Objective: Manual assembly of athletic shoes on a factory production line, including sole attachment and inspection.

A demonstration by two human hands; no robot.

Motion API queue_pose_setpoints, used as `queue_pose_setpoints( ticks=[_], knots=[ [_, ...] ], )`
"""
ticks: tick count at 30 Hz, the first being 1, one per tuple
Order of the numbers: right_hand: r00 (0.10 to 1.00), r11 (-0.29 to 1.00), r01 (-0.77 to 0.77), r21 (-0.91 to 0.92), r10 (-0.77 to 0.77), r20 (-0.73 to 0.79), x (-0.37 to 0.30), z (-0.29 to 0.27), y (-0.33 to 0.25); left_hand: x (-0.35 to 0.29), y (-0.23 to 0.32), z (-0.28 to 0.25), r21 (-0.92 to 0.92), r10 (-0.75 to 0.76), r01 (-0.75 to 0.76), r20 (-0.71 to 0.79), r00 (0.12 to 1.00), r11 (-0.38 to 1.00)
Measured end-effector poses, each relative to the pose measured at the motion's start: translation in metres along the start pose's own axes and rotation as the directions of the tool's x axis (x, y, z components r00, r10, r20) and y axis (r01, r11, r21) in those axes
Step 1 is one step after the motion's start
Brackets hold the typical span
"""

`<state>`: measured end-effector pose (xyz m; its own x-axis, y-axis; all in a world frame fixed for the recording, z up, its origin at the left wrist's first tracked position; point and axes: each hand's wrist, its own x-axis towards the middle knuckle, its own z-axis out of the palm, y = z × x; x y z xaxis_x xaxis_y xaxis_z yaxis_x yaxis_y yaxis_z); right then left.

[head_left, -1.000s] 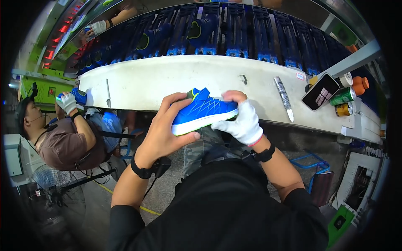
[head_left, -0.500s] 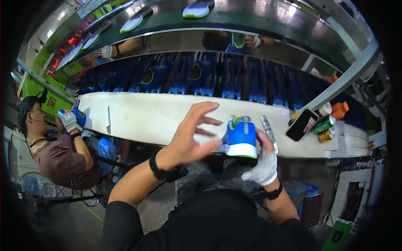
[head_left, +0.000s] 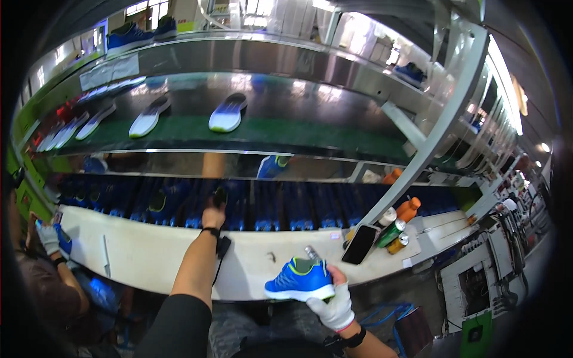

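In my right hand (head_left: 335, 304), which wears a white glove with bare fingertips, is a blue sneaker (head_left: 301, 278) with a white sole and lime-green lining. The hand grips it by the heel, sole down, over the bench's front edge. My bare left hand (head_left: 213, 216) reaches across the bench to the rack of blue holders. There its fingers close on a dark blue shoe (head_left: 221, 196); the fingertips are partly hidden. A similar blue shoe (head_left: 160, 201) sits in the rack to the left. Just behind the held sneaker lies a silvery tube-like object (head_left: 311, 253).
A phone (head_left: 360, 243), an orange bottle (head_left: 408, 209) and cans (head_left: 391, 232) stand right on the white bench (head_left: 143, 238). Above, shoe soles (head_left: 228, 112) lie on a green belt (head_left: 286, 132). A slanted metal post (head_left: 427, 137) rises at right. A co-worker (head_left: 54, 280) sits at left.
My left hand has moved from beside the sneaker forward to the rack. The sneaker in my right hand has turned from heel-on to side-on. The view has tilted up.
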<state>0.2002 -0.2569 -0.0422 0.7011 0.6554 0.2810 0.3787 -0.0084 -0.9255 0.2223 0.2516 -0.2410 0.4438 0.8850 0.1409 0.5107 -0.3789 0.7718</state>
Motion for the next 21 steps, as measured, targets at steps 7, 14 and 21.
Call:
queue_pose_setpoints(
  ticks=[7,14,21],
  knots=[
    [0.987,0.988,0.146,-0.051,-0.149,-0.059,0.001,0.013,0.006,-0.016,0.041,-0.015,-0.052,-0.122,0.116,-0.118,0.985,0.992],
    [0.915,0.885,0.401,-0.236,-0.401,0.052,0.009,0.028,-0.015,-0.071,0.050,-0.064,-0.493,0.035,-0.152,-0.238,0.971,0.857],
    [0.927,0.937,0.337,0.093,-0.313,-0.209,0.026,-0.010,0.014,-0.164,-0.041,-0.174,-0.670,-0.050,0.294,0.358,0.932,0.681]
  ],
)
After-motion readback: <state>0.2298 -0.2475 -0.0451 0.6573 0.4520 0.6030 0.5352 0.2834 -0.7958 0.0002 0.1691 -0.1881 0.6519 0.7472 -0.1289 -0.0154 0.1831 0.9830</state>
